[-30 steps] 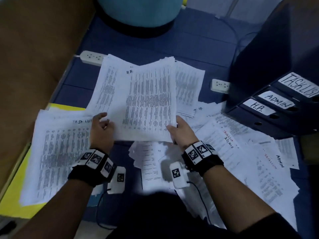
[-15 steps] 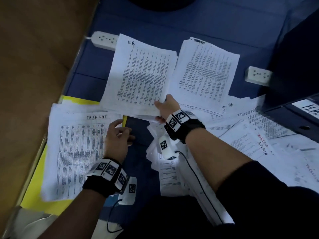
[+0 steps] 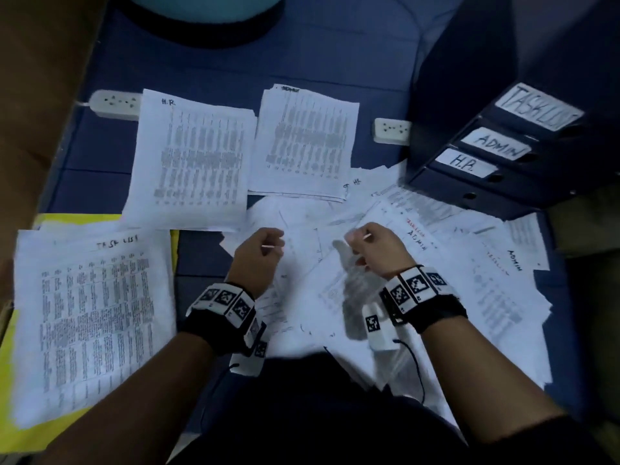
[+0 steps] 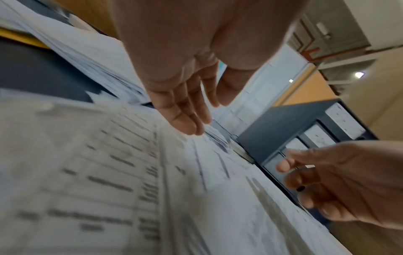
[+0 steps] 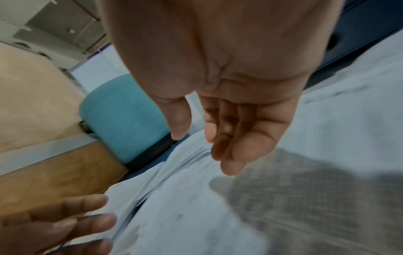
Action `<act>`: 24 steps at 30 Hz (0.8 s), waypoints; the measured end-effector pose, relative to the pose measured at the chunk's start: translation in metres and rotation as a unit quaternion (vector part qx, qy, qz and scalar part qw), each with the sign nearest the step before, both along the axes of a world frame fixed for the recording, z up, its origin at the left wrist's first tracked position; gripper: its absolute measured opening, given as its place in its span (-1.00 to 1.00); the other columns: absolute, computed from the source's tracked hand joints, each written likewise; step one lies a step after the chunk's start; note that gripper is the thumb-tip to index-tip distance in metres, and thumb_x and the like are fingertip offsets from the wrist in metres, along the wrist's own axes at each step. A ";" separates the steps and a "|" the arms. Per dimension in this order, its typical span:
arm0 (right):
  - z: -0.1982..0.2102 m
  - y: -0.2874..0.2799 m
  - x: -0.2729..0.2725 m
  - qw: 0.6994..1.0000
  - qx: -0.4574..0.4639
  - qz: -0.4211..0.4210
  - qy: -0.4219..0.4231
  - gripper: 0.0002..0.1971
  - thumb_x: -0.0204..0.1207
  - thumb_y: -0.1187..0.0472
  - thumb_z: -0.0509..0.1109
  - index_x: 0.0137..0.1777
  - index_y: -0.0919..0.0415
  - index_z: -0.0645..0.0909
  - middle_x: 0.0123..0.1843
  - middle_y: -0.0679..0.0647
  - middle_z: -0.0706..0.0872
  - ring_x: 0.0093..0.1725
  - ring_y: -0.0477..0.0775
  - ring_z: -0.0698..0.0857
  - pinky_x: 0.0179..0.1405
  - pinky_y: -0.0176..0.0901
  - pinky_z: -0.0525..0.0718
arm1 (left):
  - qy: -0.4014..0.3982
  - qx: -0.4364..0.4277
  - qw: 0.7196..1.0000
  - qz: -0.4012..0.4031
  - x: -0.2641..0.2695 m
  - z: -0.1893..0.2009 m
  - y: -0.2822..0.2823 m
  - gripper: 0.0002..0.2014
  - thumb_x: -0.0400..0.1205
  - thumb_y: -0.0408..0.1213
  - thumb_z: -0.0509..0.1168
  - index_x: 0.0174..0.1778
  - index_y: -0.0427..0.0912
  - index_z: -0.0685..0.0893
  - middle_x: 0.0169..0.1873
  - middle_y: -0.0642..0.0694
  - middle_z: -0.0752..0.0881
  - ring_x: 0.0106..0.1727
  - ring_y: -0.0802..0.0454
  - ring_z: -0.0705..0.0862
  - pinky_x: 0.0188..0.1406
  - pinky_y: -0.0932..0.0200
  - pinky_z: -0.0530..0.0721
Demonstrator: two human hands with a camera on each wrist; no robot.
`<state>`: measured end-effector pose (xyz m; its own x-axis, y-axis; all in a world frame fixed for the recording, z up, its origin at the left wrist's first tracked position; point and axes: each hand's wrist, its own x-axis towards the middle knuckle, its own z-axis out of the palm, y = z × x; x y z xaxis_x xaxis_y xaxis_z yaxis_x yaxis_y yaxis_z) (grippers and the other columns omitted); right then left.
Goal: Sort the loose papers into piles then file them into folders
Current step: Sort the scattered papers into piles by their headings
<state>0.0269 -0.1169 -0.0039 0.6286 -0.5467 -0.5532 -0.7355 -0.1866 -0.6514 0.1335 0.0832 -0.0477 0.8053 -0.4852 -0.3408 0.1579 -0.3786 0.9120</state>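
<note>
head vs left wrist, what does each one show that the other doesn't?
Head only: the H.R. pile, the task list pile on the yellow folder, two power strips, readable binder labels.
Left wrist only: both palms from below, fingers relaxed and holding nothing; ceiling lights.
Both: left hand, right hand, loose papers, binders.

I'm in an office: labelled binders (image 3: 496, 152), printed papers (image 3: 188, 162) on blue carpet (image 3: 335, 55), power strips (image 3: 115, 103), partition panels.
</note>
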 end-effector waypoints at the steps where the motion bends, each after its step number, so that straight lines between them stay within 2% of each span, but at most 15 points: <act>1: -0.002 -0.006 -0.022 1.000 -0.012 -0.014 0.009 -0.80 0.66 0.04 0.33 -0.08 0.16 0.54 -0.12 0.04 0.73 -0.20 0.14 0.77 -0.28 -0.11 0.66 | -0.017 0.008 0.999 -0.027 -0.009 0.002 -0.007 -0.78 0.61 -0.43 0.21 0.08 -0.09 0.65 -0.08 -0.03 0.71 -0.09 0.04 0.66 -0.14 0.32 0.57; 3: -0.008 -0.013 -0.063 0.997 -0.036 -0.053 0.031 -0.80 0.67 0.04 0.31 -0.13 0.12 0.53 -0.14 0.00 0.71 -0.19 0.14 0.79 -0.18 -0.01 0.71 | -0.055 0.033 0.995 -0.082 -0.027 0.005 -0.019 -0.70 0.55 -0.31 0.18 0.16 -0.19 0.67 -0.01 -0.07 0.73 0.00 0.06 0.66 -0.04 0.41 0.55; 5: -0.016 -0.017 -0.100 0.992 -0.061 -0.095 0.054 -0.81 0.65 0.05 0.33 -0.11 0.16 0.55 -0.15 0.00 0.71 -0.11 0.18 0.78 -0.07 0.07 0.74 | -0.068 0.055 0.988 -0.125 -0.042 0.005 -0.029 -0.68 0.57 -0.34 0.23 0.25 -0.23 0.64 0.14 -0.13 0.71 0.17 -0.01 0.65 0.14 0.30 0.51; 7: -0.024 -0.016 -0.131 0.985 -0.073 -0.127 0.087 -0.80 0.60 0.05 0.38 -0.05 0.20 0.55 -0.17 0.01 0.68 -0.14 0.14 0.72 -0.15 0.00 0.71 | -0.080 0.087 0.980 -0.159 -0.053 0.000 -0.034 -0.63 0.60 -0.41 0.28 0.35 -0.22 0.58 0.29 -0.14 0.64 0.32 -0.07 0.58 0.25 0.24 0.44; 9: -0.033 -0.012 -0.153 0.974 -0.075 -0.170 0.128 -0.67 0.52 0.01 0.47 0.04 0.22 0.47 -0.10 0.10 0.65 -0.14 0.18 0.67 -0.24 -0.12 0.60 | -0.081 0.109 0.975 -0.176 -0.060 -0.006 -0.035 -0.56 0.60 -0.42 0.30 0.43 -0.21 0.53 0.38 -0.14 0.56 0.41 -0.09 0.52 0.38 0.20 0.39; 11: -0.043 -0.006 -0.167 0.962 -0.069 -0.221 0.145 -0.54 0.39 -0.02 0.55 0.06 0.19 0.39 -0.04 0.16 0.59 -0.11 0.17 0.65 -0.20 -0.06 0.61 | -0.084 0.128 0.971 -0.184 -0.067 -0.009 -0.034 -0.51 0.59 -0.41 0.32 0.48 -0.22 0.48 0.44 -0.16 0.50 0.46 -0.09 0.47 0.47 0.16 0.35; 13: -0.048 0.002 -0.171 0.959 -0.051 -0.241 0.138 -0.48 0.32 0.00 0.57 0.11 0.19 0.38 -0.05 0.16 0.59 -0.14 0.16 0.66 -0.26 -0.05 0.63 | -0.096 0.140 0.968 -0.187 -0.074 -0.011 -0.034 -0.47 0.57 -0.41 0.34 0.50 -0.24 0.46 0.47 -0.17 0.48 0.48 -0.09 0.45 0.49 0.14 0.32; 16: -0.050 0.012 -0.169 0.957 -0.009 -0.266 0.119 -0.35 0.34 0.07 0.58 0.33 0.23 0.34 0.06 0.24 0.71 -0.07 0.24 0.77 -0.28 -0.07 0.68 | -0.108 0.156 0.962 -0.194 -0.082 -0.011 -0.033 -0.44 0.56 -0.37 0.36 0.51 -0.21 0.43 0.48 -0.15 0.47 0.49 -0.08 0.42 0.50 0.12 0.29; 18: -0.049 0.016 -0.166 0.956 -0.015 -0.271 0.109 -0.37 0.37 0.09 0.60 0.33 0.23 0.37 0.08 0.25 0.71 -0.14 0.19 0.74 -0.31 -0.11 0.65 | -0.117 0.165 0.958 -0.202 -0.086 -0.009 -0.032 -0.40 0.56 -0.34 0.36 0.54 -0.19 0.39 0.50 -0.13 0.45 0.51 -0.07 0.40 0.50 0.13 0.28; 19: -0.047 0.017 -0.165 0.956 -0.025 -0.273 0.109 -0.39 0.39 0.09 0.60 0.32 0.24 0.38 0.13 0.25 0.69 -0.11 0.19 0.73 -0.30 -0.14 0.62 | -0.121 0.169 0.956 -0.207 -0.087 -0.008 -0.031 -0.38 0.55 -0.34 0.36 0.56 -0.19 0.37 0.51 -0.12 0.44 0.52 -0.06 0.39 0.50 0.13 0.27; 22: -0.044 0.023 -0.158 0.950 -0.064 -0.272 0.139 -0.25 0.40 0.04 0.61 0.44 0.34 0.32 0.36 0.31 0.54 0.24 0.30 0.65 -0.07 -0.05 0.62 | -0.116 0.180 0.950 -0.228 -0.089 -0.007 -0.027 -0.33 0.54 -0.31 0.36 0.60 -0.15 0.30 0.55 -0.09 0.38 0.54 -0.05 0.36 0.49 0.14 0.26; 24: -0.041 0.029 -0.152 0.946 -0.078 -0.268 0.167 -0.20 0.41 0.04 0.61 0.48 0.37 0.26 0.40 0.32 0.50 0.30 0.33 0.61 0.06 0.04 0.65 | -0.101 0.182 0.949 -0.239 -0.087 -0.006 -0.024 -0.29 0.54 -0.29 0.37 0.62 -0.11 0.26 0.57 -0.08 0.35 0.54 -0.06 0.36 0.48 0.15 0.27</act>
